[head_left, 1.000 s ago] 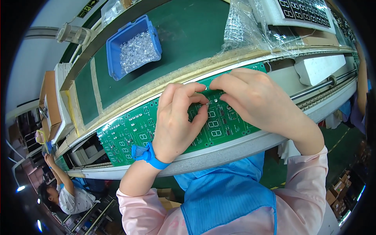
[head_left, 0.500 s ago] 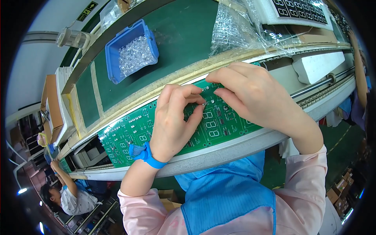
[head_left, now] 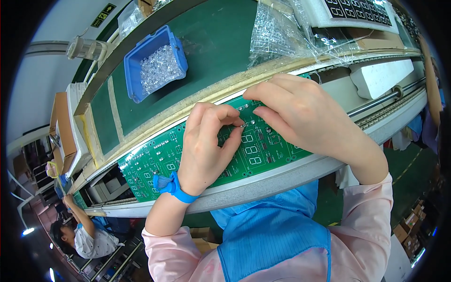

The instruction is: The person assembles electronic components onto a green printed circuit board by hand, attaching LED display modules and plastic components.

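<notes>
Both hands on green board [head_left: 159, 162] under them: left hand [head_left: 206, 145] curled, fingertips pinching a small part at the board, right hand [head_left: 300, 110] curled just beside, fingertips touching board, grip unclear; blue bin [head_left: 136, 61] well beyond left hand.

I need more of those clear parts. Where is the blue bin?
In the head view, the blue bin sits upper left on the green belt, beyond the circuit board and left of the clear plastic bags.
</notes>
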A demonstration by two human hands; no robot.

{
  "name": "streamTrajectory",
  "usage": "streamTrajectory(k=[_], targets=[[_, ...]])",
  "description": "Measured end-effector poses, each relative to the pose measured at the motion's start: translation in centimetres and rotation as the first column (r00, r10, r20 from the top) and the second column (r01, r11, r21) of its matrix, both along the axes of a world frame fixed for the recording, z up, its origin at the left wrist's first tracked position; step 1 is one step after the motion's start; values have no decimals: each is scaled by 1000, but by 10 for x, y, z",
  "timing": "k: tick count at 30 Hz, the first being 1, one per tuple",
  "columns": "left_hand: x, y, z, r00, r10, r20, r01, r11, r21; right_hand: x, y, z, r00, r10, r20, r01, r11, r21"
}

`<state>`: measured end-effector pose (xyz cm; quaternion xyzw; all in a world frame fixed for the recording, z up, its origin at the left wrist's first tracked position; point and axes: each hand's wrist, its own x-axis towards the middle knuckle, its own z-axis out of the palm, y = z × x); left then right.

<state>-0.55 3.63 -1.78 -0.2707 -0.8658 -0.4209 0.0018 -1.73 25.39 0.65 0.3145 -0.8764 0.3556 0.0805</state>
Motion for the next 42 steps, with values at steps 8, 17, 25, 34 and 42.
streamTrajectory(k=[8, 17, 25, 34, 42], targets=[[-1, 3, 4, 996, -30, -83, 25, 998, -64, 0, -1, -1, 1000, 12, -3, -12, 1000, -8], [-2, 4, 4, 966, -76, -247, 48, 992, -118, -5, -1, 0, 1000, 18, 9, -18, 1000, -14], [-25, -29, 61, 876, 180, -448, -260, 958, -121, -22, 0, 10, 991, 46, 127, -36, 997, -75], [-97, -66, 36, 825, 189, -532, -482, 726, -490, -107, -99, 21, 909, 121, -400, 34, 933, 359], [-103, -65, 19, 809, 237, -538, -538, 667, -515, -116, -126, 4, 907, 59, -416, 202, 806, 556]])
